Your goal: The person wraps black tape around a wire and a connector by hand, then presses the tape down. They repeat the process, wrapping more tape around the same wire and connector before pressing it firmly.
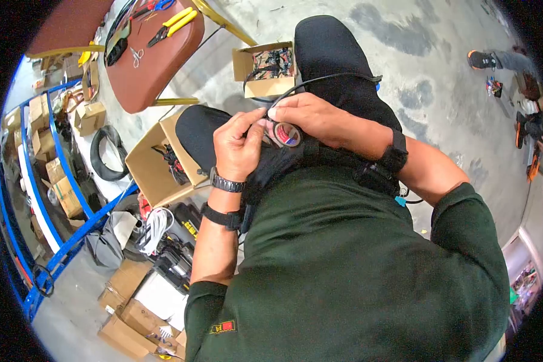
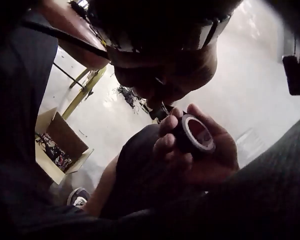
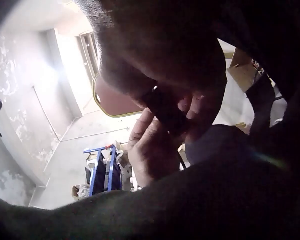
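Above the lap, both hands meet at a thin black cable (image 1: pixel 320 78) that runs over the right thigh. My left hand (image 1: pixel 238 142) pinches the cable between thumb and forefinger. Close beside it, the right hand (image 1: pixel 314 117) has its fingertips at the same spot and holds a roll of black tape (image 1: pixel 288 134) with a printed label. In the left wrist view, the right hand's fingers curl round the tape roll (image 2: pixel 185 140), its pale core facing out. Deep shadow covers much of both hands in the right wrist view, where the left hand (image 3: pixel 152 152) shows below the right.
A brown chair (image 1: pixel 148 72) bears yellow-handled pliers (image 1: pixel 180 23), scissors (image 1: pixel 137 57) and other tools. Open cardboard boxes (image 1: pixel 265 89) with dark wired parts stand near the knees. Blue shelving (image 1: pixel 69 175) is at the left; another person's shoe (image 1: pixel 481 59) shows at far right.
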### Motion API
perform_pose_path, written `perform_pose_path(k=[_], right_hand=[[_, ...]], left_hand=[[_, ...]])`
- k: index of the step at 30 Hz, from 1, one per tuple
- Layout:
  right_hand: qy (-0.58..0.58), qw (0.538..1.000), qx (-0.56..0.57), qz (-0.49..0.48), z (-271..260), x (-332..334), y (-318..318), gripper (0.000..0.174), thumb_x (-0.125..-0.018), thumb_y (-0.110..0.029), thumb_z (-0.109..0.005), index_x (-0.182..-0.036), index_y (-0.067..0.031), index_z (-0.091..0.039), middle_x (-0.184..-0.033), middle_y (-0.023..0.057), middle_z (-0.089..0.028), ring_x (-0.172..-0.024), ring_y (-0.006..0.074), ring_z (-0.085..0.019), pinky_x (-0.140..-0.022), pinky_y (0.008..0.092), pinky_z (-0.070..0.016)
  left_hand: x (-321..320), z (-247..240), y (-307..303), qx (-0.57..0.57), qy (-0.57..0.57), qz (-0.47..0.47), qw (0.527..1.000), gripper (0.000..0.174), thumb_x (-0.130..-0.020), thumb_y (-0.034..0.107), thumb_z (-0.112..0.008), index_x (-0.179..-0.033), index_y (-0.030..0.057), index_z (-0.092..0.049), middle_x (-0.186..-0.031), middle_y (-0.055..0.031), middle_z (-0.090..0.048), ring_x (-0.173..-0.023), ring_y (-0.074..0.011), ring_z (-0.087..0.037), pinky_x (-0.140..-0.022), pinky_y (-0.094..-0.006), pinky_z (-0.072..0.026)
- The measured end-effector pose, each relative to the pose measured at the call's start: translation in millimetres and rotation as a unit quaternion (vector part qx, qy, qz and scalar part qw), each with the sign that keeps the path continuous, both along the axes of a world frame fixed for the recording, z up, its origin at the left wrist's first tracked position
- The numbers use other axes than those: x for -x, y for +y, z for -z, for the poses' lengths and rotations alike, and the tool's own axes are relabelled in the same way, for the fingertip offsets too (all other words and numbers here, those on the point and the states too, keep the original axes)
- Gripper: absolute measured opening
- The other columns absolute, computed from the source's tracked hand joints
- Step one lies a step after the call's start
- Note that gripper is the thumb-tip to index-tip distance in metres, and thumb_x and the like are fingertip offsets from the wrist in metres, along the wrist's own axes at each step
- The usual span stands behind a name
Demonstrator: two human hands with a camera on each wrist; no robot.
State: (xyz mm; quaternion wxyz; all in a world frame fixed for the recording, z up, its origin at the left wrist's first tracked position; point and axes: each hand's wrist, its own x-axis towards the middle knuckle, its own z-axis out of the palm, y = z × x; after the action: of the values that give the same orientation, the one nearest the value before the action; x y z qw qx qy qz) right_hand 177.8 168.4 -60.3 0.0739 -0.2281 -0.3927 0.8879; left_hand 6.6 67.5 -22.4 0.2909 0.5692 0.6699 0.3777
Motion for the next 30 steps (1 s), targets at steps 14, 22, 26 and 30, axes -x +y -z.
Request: perform_pose_path(k=[14,22,26,30], right_hand=[[-0.039,0.965,-0.201,-0.165,-57,-5,43,0.048,-0.089,-0.024,-0.07,-0.128,-0.0012,-0.054,-0.095,0.003,-0.064,-0.081,0.0086,-0.058,-0.066,0.0248,-0.0503],[-0.017,0.907,-0.372,-0.197,-59,9,53,0.042,-0.081,-0.03,-0.078,-0.104,0.0007,-0.061,-0.083,0.0032,-0.064,-0.076,0.0123,-0.057,-0.064,0.0311,-0.047],[-0.059,0.813,-0.524,-0.245,-82,22,62,0.045,-0.082,-0.042,-0.077,-0.082,0.0006,-0.06,-0.067,0.0021,-0.057,-0.066,0.0111,-0.052,-0.058,0.0327,-0.0418],[-0.047,0.867,-0.436,-0.238,-45,39,67,0.054,-0.085,-0.053,-0.07,-0.076,-0.0011,-0.058,-0.065,0.0016,-0.055,-0.063,0.0146,-0.052,-0.057,0.0336,-0.0404]], left_hand=[[-3,7,-13,-0.003,-0.004,-0.054,0.999,0.019,-0.084,0.006,-0.07,-0.102,0.0017,-0.071,-0.083,-0.0142,-0.071,-0.072,-0.0183,-0.068,-0.066,-0.0287,-0.0521],[-5,6,-21,0.086,0.009,-0.107,0.991,0.018,-0.082,0.011,-0.073,-0.098,0.0021,-0.072,-0.079,-0.015,-0.071,-0.071,-0.0219,-0.07,-0.066,-0.0315,-0.0529],[-4,6,-26,0.074,0.02,-0.083,0.994,0.014,-0.081,0.011,-0.073,-0.093,0.003,-0.072,-0.077,-0.015,-0.07,-0.069,-0.024,-0.069,-0.064,-0.0324,-0.0522],[-9,-3,-25,0.011,0.056,-0.062,0.996,0.009,-0.08,0.008,-0.074,-0.086,0.0032,-0.069,-0.072,-0.0141,-0.066,-0.065,-0.0267,-0.067,-0.061,-0.0338,-0.0504]])
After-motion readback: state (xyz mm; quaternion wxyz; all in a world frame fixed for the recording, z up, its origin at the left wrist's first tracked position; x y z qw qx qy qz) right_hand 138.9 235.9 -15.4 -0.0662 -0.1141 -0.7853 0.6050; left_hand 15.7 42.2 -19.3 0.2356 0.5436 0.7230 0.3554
